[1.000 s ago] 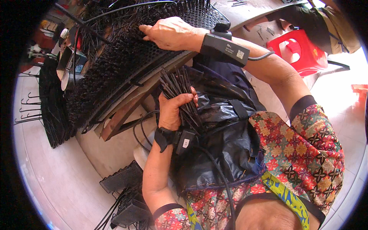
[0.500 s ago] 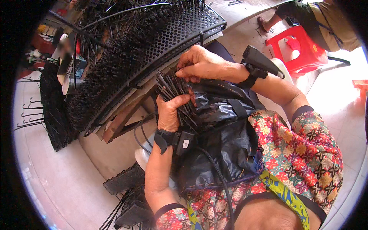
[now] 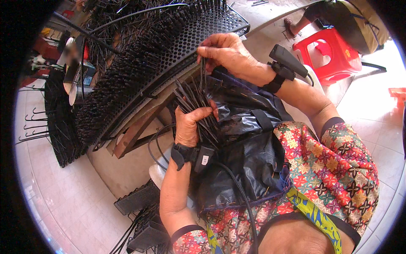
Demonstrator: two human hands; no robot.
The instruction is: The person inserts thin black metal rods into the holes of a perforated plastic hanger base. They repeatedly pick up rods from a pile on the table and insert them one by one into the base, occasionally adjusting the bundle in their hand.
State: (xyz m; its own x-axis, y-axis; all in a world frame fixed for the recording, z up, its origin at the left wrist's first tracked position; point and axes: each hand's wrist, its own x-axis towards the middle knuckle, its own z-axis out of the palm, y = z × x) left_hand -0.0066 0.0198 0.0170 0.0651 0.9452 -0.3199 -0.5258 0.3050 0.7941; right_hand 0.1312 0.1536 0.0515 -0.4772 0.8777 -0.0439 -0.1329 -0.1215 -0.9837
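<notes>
My left hand (image 3: 188, 125) is closed around a bundle of thin black strips (image 3: 190, 98), their upper ends fanning out above my thumb. Over the bundle, my right hand (image 3: 230, 54) pinches one or a few strips (image 3: 202, 73) between thumb and fingers; they hang down toward the bundle's tips, and their exact number is unclear. Close beyond both hands lies a curved black perforated panel (image 3: 177, 53), with dense rows of strips standing in many of its holes. A black plastic apron (image 3: 241, 165) covers my lap below the bundle.
Under the panel is a brown support frame (image 3: 129, 137). A red plastic stool (image 3: 338, 63) and another person's leg (image 3: 304, 20) are at upper right. Black perforated pieces (image 3: 137, 199) sit low on the left, and a dark bristly piece (image 3: 59, 118) hangs far left near wire hooks.
My right hand has moved up and away from the bundle, drawing one or a few strips out of it. My left hand keeps its grip almost unmoved.
</notes>
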